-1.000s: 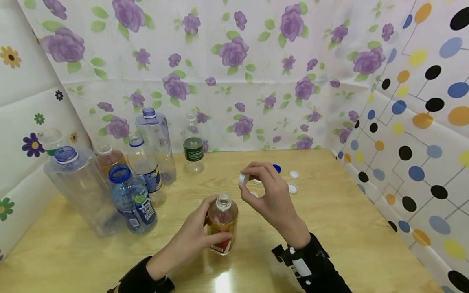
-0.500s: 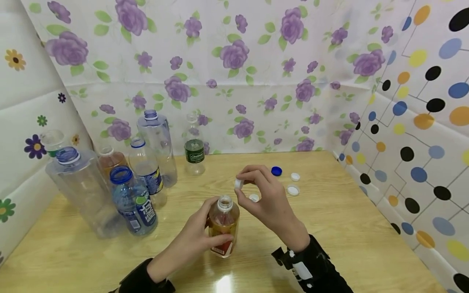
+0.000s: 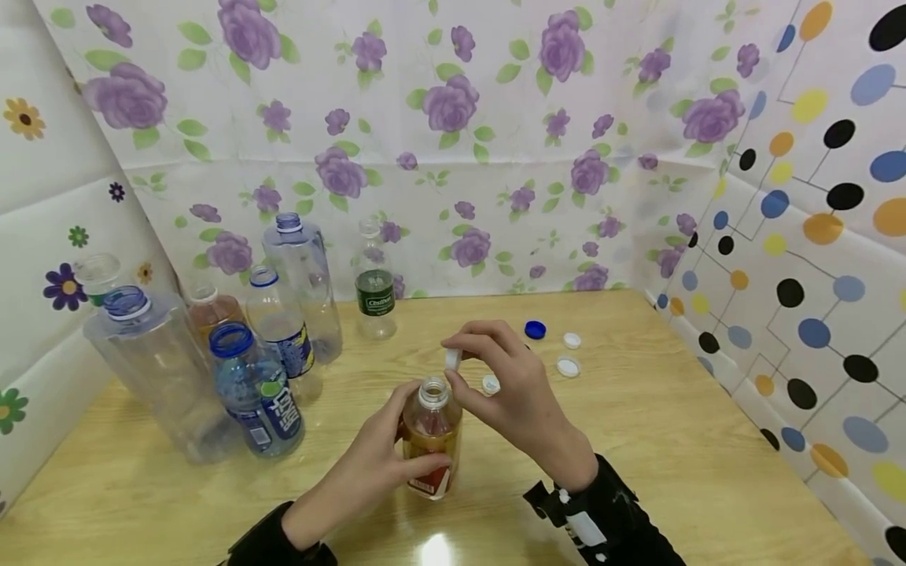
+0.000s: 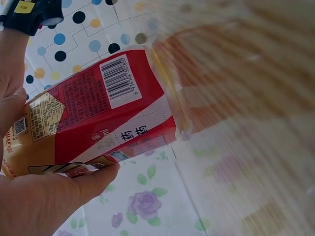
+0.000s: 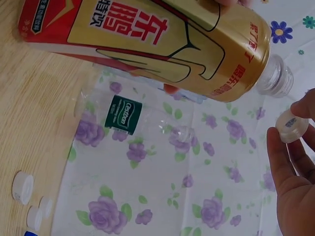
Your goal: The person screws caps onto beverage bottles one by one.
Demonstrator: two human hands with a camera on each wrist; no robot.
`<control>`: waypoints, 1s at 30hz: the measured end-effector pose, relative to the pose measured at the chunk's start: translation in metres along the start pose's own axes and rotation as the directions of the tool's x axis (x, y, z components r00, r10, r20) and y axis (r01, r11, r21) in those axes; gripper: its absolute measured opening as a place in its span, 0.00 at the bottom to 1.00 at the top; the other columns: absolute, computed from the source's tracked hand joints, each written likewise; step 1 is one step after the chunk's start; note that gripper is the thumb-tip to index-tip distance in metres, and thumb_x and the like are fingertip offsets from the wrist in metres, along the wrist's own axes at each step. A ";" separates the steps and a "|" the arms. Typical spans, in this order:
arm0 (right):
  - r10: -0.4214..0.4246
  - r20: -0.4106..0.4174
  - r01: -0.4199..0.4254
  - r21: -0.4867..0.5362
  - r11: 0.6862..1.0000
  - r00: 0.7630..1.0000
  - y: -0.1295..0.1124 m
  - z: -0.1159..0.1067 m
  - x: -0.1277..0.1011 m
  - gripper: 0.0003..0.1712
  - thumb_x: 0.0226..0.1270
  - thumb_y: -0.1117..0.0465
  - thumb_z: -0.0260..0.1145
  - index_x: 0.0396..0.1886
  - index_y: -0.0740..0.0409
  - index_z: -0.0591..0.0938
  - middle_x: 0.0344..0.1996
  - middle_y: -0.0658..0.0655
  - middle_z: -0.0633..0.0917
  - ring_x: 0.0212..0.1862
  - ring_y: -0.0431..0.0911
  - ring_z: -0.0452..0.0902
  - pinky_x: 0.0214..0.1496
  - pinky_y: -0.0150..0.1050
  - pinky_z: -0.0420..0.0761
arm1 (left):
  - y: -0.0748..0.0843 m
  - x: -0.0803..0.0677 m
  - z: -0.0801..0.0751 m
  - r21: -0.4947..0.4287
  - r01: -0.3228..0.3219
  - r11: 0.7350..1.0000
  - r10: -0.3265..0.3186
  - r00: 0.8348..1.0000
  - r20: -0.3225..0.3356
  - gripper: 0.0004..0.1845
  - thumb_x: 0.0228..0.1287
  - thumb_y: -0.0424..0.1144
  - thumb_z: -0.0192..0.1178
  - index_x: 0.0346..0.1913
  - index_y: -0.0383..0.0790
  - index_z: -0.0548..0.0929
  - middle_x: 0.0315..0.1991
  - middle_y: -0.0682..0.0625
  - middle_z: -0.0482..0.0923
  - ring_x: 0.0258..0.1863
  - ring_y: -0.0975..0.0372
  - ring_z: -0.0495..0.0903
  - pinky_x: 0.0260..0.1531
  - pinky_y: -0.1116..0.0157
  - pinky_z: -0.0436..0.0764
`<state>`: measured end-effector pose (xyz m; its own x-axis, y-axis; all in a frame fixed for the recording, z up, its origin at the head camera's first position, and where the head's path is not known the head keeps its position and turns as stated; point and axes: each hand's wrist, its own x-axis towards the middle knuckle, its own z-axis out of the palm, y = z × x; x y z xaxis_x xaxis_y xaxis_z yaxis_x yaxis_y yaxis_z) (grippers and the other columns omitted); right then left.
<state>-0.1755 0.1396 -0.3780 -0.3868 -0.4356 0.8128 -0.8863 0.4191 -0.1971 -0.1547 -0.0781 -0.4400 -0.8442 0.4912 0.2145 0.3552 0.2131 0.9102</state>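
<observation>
We hold a small clear plastic bottle with a gold-and-red label [image 3: 430, 440] upright on the pale wooden table [image 3: 637, 440], our left hand [image 3: 368, 472] wrapped round its lower body, fingers curled across the label. Its neck is open. Our right hand [image 3: 506, 385] pinches a small white screw cap [image 3: 451, 359] between thumb and fingertips, just above and slightly to the right of the bottle's mouth, not yet touching it. In the right wrist view the white screw cap [image 5: 291, 126] sits tilted, close to the threaded neck.

The chief risk, as we judge it, is the cap meeting the threads at a slant. It is held on edge now, so if we press it down without levelling it first, it may cross-thread or skid off the rim. The pinch is light and on the cap's rim only; a slip could drop it onto the table, where it could roll toward the loose white caps [image 3: 569, 366] and the blue cap [image 3: 535, 329] lying nearby and get mixed among them.

The bottle looks nearly empty and light, so a sideways push from the right hand could tip it in the left-hand grip. The cluster of clear empty bottles [image 3: 212, 346] at the left stands well apart and seems safe from a stray elbow.
</observation>
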 end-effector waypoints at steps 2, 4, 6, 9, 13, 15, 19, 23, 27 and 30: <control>-0.017 0.003 0.017 0.000 1.000 1.000 -0.001 0.000 0.002 0.16 0.74 0.61 0.66 0.59 0.57 0.80 0.53 0.57 0.78 0.47 0.45 0.78 0.52 0.30 0.78 | 0.001 0.000 -0.001 0.000 0.002 1.000 -0.002 1.000 0.002 0.43 0.62 0.43 0.74 0.75 0.49 0.61 0.64 0.46 0.73 0.62 0.54 0.76 0.57 0.59 0.81; -0.028 0.003 0.028 0.006 1.000 1.000 -0.002 0.001 0.003 0.16 0.73 0.61 0.66 0.58 0.57 0.80 0.53 0.57 0.78 0.48 0.45 0.78 0.51 0.32 0.79 | 0.001 0.001 -0.002 -0.002 0.005 1.000 -0.005 1.000 0.002 0.43 0.62 0.43 0.74 0.75 0.50 0.60 0.64 0.46 0.72 0.62 0.54 0.76 0.57 0.59 0.80; -0.033 -0.001 0.033 0.020 0.999 0.999 -0.003 0.001 0.004 0.15 0.72 0.62 0.67 0.57 0.57 0.81 0.52 0.57 0.78 0.47 0.46 0.79 0.49 0.34 0.82 | 0.001 0.001 -0.002 -0.003 0.003 1.000 -0.003 1.000 0.000 0.43 0.62 0.43 0.74 0.75 0.50 0.60 0.64 0.46 0.72 0.62 0.53 0.76 0.57 0.59 0.81; -0.030 -0.006 0.030 0.044 0.999 1.000 -0.004 0.003 0.004 0.15 0.70 0.64 0.69 0.55 0.57 0.82 0.50 0.57 0.78 0.47 0.46 0.80 0.49 0.36 0.85 | 0.000 0.000 -0.001 -0.001 -0.002 1.000 0.002 1.000 -0.008 0.43 0.61 0.43 0.75 0.74 0.49 0.61 0.64 0.45 0.73 0.61 0.53 0.77 0.56 0.60 0.81; -0.015 -0.009 0.016 0.084 0.996 1.000 -0.005 0.004 0.003 0.14 0.70 0.64 0.69 0.54 0.58 0.82 0.48 0.57 0.78 0.47 0.45 0.81 0.50 0.33 0.85 | -0.001 0.000 0.000 -0.005 -0.001 1.000 0.001 1.000 -0.012 0.43 0.60 0.41 0.75 0.74 0.49 0.62 0.63 0.46 0.73 0.61 0.53 0.77 0.56 0.60 0.81; -0.007 -0.013 0.008 0.099 0.995 1.000 -0.005 0.005 0.002 0.14 0.70 0.64 0.69 0.53 0.58 0.82 0.46 0.56 0.78 0.47 0.45 0.81 0.51 0.32 0.84 | -0.001 0.000 0.000 -0.009 0.000 1.000 0.000 1.000 -0.010 0.43 0.60 0.41 0.76 0.74 0.49 0.62 0.63 0.47 0.73 0.61 0.54 0.77 0.56 0.60 0.81; 0.003 -0.033 0.001 0.122 0.992 0.999 -0.005 0.007 0.003 0.16 0.65 0.68 0.71 0.51 0.59 0.82 0.44 0.56 0.77 0.46 0.46 0.81 0.52 0.31 0.84 | -0.002 0.000 0.001 -0.015 -0.011 1.000 0.010 1.000 -0.006 0.44 0.60 0.40 0.76 0.74 0.48 0.61 0.63 0.46 0.74 0.61 0.51 0.77 0.56 0.60 0.81; 0.035 -0.053 -0.023 0.201 0.979 0.998 -0.002 0.012 0.009 0.19 0.59 0.75 0.73 0.49 0.60 0.81 0.42 0.57 0.76 0.46 0.47 0.81 0.52 0.35 0.85 | -0.002 -0.001 0.001 -0.020 -0.013 1.000 0.013 1.000 -0.007 0.43 0.61 0.40 0.75 0.74 0.47 0.61 0.62 0.44 0.74 0.60 0.50 0.77 0.55 0.60 0.81; 0.090 -0.026 -0.075 0.345 0.936 0.996 -0.002 0.018 0.013 0.19 0.59 0.77 0.72 0.47 0.60 0.80 0.42 0.58 0.76 0.47 0.48 0.79 0.52 0.39 0.86 | -0.001 -0.002 0.001 -0.038 0.010 0.999 -0.010 1.000 0.011 0.43 0.61 0.42 0.75 0.75 0.48 0.61 0.63 0.45 0.73 0.61 0.51 0.77 0.55 0.62 0.81; 0.105 0.015 -0.102 0.420 0.902 0.994 -0.002 0.021 0.015 0.17 0.61 0.77 0.71 0.47 0.60 0.80 0.42 0.58 0.76 0.47 0.48 0.78 0.52 0.39 0.86 | 0.000 -0.002 0.000 -0.047 0.014 0.999 -0.013 1.000 0.021 0.44 0.62 0.43 0.74 0.76 0.49 0.59 0.64 0.45 0.73 0.62 0.50 0.77 0.56 0.62 0.81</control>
<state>-0.1848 0.1158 -0.3768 -0.4815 -0.4013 0.7792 -0.8669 0.0873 -0.4908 -0.1531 -0.0792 -0.4402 -0.8404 0.5056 0.1952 0.3242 0.1801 0.9287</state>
